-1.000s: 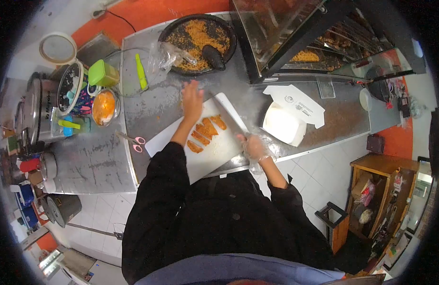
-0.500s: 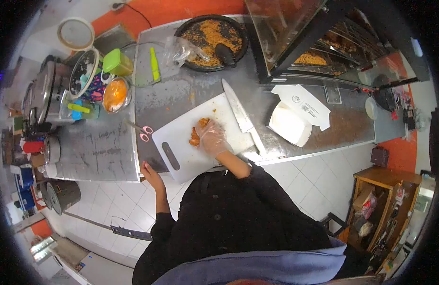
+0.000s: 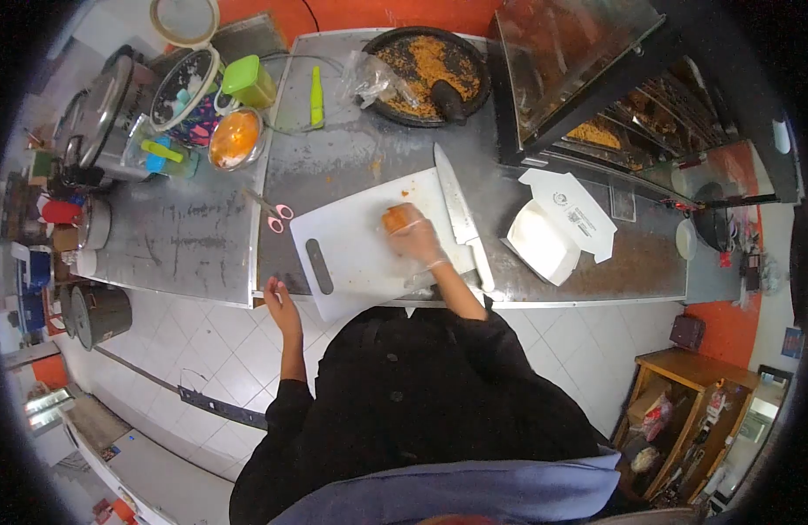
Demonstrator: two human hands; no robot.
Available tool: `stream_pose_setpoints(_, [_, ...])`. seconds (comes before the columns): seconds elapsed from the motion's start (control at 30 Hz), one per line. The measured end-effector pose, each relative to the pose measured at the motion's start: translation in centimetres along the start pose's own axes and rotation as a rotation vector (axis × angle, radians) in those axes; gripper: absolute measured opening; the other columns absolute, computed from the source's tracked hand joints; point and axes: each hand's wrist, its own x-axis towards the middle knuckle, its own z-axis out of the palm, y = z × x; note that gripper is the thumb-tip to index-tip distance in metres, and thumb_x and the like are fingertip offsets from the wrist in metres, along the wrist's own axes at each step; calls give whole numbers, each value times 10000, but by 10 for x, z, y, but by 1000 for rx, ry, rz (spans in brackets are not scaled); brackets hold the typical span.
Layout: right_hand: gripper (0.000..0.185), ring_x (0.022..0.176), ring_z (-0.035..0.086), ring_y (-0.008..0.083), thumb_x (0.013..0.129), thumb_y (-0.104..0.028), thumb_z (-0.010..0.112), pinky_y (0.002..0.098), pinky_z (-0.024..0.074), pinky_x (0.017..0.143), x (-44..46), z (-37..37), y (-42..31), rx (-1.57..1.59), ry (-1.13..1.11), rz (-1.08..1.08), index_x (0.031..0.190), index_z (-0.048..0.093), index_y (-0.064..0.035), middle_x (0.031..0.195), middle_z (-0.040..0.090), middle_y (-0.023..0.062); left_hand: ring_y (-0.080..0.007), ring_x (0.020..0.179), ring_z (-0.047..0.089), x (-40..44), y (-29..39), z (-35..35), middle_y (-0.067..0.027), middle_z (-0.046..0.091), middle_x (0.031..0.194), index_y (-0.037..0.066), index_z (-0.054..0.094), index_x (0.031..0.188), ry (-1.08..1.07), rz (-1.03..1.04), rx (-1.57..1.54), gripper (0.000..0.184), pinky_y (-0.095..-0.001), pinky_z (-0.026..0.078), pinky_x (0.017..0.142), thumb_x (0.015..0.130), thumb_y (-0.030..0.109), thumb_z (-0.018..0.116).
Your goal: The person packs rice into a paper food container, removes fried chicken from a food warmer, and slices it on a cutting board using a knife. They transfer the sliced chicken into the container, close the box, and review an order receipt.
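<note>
In a clear plastic glove, my right hand (image 3: 411, 238) is closed on the fried pieces (image 3: 393, 218), gathered together over the white cutting board (image 3: 351, 229). The knife (image 3: 454, 194) lies along the board's right side, its white handle toward me. Bare, my left hand (image 3: 281, 304) is off the board's lower left corner, by the counter's front edge, fingers apart and holding nothing. To the right stands an open white box (image 3: 542, 242) with its lid folded back. A few crumbs dot the board near its top.
A stone mortar (image 3: 428, 74) with ground orange food and a plastic bag stands behind the board. Pink scissors (image 3: 279, 217) lie at left, near a bowl (image 3: 236, 138) with orange contents. A glass display case (image 3: 579, 70) stands at back right.
The knife left my right hand and lies on the board. My right hand gathered the spread pieces. My left hand moved from above the board to its lower left. The view shifted.
</note>
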Motion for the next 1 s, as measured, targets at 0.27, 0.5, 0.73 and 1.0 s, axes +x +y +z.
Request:
stream_pose_setpoints(0.27, [476,1093,441,417,781,-254,609,562,495,728,-74,-103,14,1588,-171,-178,1204,406,-178,1179,444,154,-175,955,490,-19,-35,-5,-102,509,1051,-14,458,1139,-91,-182,41,354,-291,390,847,879,214,531])
stream_pose_setpoints(0.5, [381,955,550,282,789,-170,598,471,518,712,-130,-210,76,1226,586,-75,1132,438,-121,1068,518,117,-189,806,543,-28,11,11,-87,567,929,-9,500,1077,-324,-311,235,378,-309,434,700,855,290,560])
stream_pose_setpoints(0.73, [258,767,569,187,777,-189,606,352,507,604,-130,-225,105,841,720,310,986,494,-88,886,559,87,-263,714,562,-20,35,22,-132,560,801,0,509,934,-375,55,763,343,-368,440,659,814,310,596])
stream_pose_setpoints(1.0, [606,1217,278,475,719,-213,602,610,224,996,-153,-202,80,1870,526,-522,1254,377,-39,1296,363,218,-252,674,547,-17,34,22,-107,533,733,8,491,914,-421,52,677,347,-369,436,640,811,320,599])
